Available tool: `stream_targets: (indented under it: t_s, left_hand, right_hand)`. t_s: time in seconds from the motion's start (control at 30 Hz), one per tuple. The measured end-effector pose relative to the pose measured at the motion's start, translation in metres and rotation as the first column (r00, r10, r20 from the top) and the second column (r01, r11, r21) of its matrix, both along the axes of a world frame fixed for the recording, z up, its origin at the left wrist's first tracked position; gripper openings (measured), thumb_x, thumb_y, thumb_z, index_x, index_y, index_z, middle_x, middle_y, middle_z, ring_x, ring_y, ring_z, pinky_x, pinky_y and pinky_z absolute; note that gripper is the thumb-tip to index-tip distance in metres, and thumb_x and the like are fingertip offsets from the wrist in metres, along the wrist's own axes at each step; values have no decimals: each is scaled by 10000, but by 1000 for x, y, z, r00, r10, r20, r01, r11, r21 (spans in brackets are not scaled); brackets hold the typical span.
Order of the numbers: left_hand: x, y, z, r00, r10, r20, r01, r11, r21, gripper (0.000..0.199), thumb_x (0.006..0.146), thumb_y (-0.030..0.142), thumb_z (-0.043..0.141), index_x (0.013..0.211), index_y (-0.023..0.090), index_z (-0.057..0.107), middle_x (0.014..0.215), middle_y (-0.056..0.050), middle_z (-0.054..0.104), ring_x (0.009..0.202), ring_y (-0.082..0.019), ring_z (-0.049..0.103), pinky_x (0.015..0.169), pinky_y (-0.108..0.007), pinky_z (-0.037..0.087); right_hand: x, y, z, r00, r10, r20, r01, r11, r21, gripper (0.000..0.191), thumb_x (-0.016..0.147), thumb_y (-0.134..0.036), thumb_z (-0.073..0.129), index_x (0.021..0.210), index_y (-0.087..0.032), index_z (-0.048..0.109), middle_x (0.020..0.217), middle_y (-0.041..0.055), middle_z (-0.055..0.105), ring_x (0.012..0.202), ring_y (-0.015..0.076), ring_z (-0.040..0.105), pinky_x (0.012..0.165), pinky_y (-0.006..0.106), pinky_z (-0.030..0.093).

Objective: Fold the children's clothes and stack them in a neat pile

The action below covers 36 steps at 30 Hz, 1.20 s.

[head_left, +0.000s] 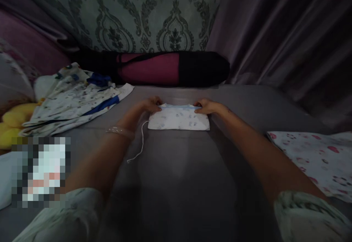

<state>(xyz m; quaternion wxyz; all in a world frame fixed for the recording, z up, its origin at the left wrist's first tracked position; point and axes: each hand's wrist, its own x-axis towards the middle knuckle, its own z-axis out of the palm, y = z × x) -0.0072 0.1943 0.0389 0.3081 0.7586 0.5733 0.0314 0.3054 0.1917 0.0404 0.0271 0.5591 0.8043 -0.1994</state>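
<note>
The folded white cloth [178, 120], marked with a small faint print and a light-blue band along its far edge, lies flat on the grey surface [178, 172], centred between the 2 hands. The left hand [153, 105] pinches the far left corner, thumb on the upper face and fingers curled at the edge. The right hand [204, 106] pinches the far right corner in the same manner; the 2 grips stand apart, with the band exposed between them. 1 white cord [142, 141] extends from the left end of the cloth and trails toward the near side. 1 clear beaded bracelet [119, 130] encircles the left forearm. To the left, 1 heap of printed clothing [73, 97] with blue parts rests beside a yellow plush item [18, 121]. To the right, 1 white cloth with pink and dark motifs [319, 157] lies flat, well apart from the right hand. At the rear, 1 long black-and-magenta bag [150, 69] lies lengthwise before the patterned wall [173, 22]. 1 draped curtain [275, 33] hangs at the right.
</note>
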Motion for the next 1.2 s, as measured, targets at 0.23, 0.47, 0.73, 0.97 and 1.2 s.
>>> stream_targets:
  t_s: [0.23, 0.47, 0.73, 0.97, 1.2]
  left_hand:
    - [4, 5, 5, 999, 41, -21, -42, 994, -100, 355, 625, 283, 643, 954, 155, 673, 877, -41, 708, 910, -231, 633, 722, -262, 478]
    - [5, -21, 7, 987, 118, 105, -124, 991, 57, 243, 694, 264, 593, 910, 156, 617, 767, -21, 651, 789, -192, 612, 652, -253, 458]
    - [-13, -45, 42, 940, -3, 341, -100, 954, 282, 234, 719, 284, 638, 904, 144, 605, 837, -47, 645, 774, -160, 594, 670, -263, 458]
    - [-16, -86, 52, 972, -43, 231, -95, 828, 553, 312, 767, 257, 594, 1051, 149, 666, 972, -69, 691, 919, -204, 613, 831, -335, 459]
    - [-13, -159, 28, 994, -104, -15, 89, 755, 650, 331, 821, 172, 492, 1105, 195, 660, 1051, -82, 691, 995, -222, 609, 957, -426, 363]
  right_hand:
    - [-10, 1, 18, 992, -88, 95, 103, 982, -160, 342, 776, -299, 726, 1100, -197, 691, 985, 63, 717, 820, 206, 666, 674, 262, 497]
    - [-4, -21, 12, 994, -84, -66, 89, 993, 79, 320, 813, -283, 676, 1110, -166, 657, 1117, 95, 677, 968, 200, 633, 769, 248, 478]
    - [8, -44, 39, 948, 27, -317, 79, 945, 317, 150, 779, -248, 660, 912, -183, 637, 962, 58, 675, 874, 191, 599, 765, 282, 466]
    - [13, -75, 48, 904, 195, -379, 16, 873, 488, 287, 778, -211, 600, 1059, -177, 649, 1010, 68, 682, 900, 216, 614, 813, 335, 470]
    - [22, -136, 21, 855, 445, -264, -227, 781, 582, 339, 841, -127, 468, 1118, -210, 645, 999, 79, 644, 950, 216, 590, 871, 354, 462]
